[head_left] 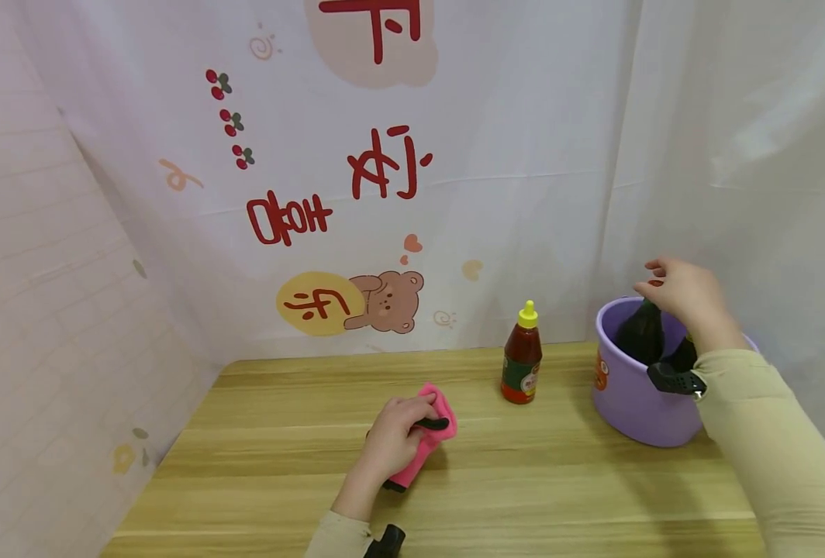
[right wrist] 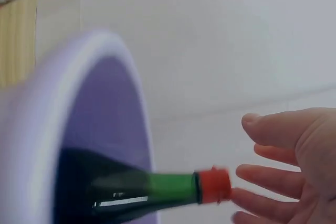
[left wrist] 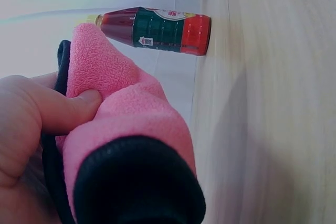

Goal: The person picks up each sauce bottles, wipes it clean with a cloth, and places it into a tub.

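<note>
My left hand [head_left: 395, 435] pinches a folded pink cloth with black edging [head_left: 419, 457] just above the table; in the left wrist view the thumb presses into the cloth's [left wrist: 126, 98] fluffy side. Over the purple bucket [head_left: 636, 403] is my right hand [head_left: 688, 298], fingers spread around the top of a dark bottle. The right wrist view shows that green-necked bottle [right wrist: 173, 188] with a red cap [right wrist: 214, 185] leaning out of the bucket. There the fingers [right wrist: 268, 179] are extended close to the cap without wrapping it; whether one fingertip touches it is unclear.
A red sauce bottle with a yellow nozzle [head_left: 522, 356] stands on the wooden table [head_left: 280, 434], left of the bucket. A second dark bottle [head_left: 683, 353] is partly visible inside the bucket. A printed white curtain [head_left: 524, 194] hangs behind the table.
</note>
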The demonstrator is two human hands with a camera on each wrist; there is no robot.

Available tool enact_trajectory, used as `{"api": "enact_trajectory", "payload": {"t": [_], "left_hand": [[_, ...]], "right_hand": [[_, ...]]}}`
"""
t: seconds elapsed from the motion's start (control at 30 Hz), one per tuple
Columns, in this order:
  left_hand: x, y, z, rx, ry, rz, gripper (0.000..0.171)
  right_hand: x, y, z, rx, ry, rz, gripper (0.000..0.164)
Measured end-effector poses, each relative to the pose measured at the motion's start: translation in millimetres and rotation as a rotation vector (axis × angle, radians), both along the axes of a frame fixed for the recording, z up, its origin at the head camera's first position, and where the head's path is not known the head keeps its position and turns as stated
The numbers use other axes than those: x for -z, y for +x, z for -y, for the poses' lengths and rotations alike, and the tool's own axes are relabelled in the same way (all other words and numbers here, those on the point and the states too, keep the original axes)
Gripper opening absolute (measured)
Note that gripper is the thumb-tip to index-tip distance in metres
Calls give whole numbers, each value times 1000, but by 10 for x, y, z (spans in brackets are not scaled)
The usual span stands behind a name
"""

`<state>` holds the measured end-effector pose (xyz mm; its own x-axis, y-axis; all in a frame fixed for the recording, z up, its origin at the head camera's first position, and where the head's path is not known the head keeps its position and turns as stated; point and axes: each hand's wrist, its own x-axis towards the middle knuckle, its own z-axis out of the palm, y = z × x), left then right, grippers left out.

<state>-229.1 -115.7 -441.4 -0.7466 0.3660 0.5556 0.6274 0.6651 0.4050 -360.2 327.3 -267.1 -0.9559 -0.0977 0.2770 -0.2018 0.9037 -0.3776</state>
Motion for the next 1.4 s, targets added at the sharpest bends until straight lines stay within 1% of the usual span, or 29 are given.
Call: {"api": "enact_trajectory", "payload": {"t": [0.13, 0.23, 0.37, 0.5, 0.73, 0.9, 1.0, 1.17, 1.33, 1.4], "left_hand": [[-7, 6, 4, 4, 12, -6, 26], [-12, 13, 7, 3, 10, -1, 25], [-12, 20, 11, 0, -2, 8, 25], [-12, 25, 19, -6, 3, 13, 25], [-25, 20, 32, -17, 25, 23, 24], [-36, 20, 35, -12, 13, 14, 23], [-45, 18, 35, -12, 9, 15, 24], [-60, 20, 38, -20, 1, 11, 27], [-64, 20, 39, -9, 6, -1, 28], [-58, 16, 40, -9, 15, -2, 28]], "right_hand": [[5, 96, 152, -12, 28, -80, 54], [48, 145, 252, -45, 21, -144, 53], [118, 203, 393, -107, -35, -212, 51], [194, 256, 531, -153, -115, -257, 50], [388, 333, 784, -204, -247, -269, 51], [556, 330, 949, -250, -331, -257, 50], [639, 317, 1047, -259, -367, -237, 52], [775, 268, 1177, -262, -437, -207, 58], [932, 162, 1253, -264, -542, -173, 62], [978, 123, 1279, -265, -569, -155, 63]]}}
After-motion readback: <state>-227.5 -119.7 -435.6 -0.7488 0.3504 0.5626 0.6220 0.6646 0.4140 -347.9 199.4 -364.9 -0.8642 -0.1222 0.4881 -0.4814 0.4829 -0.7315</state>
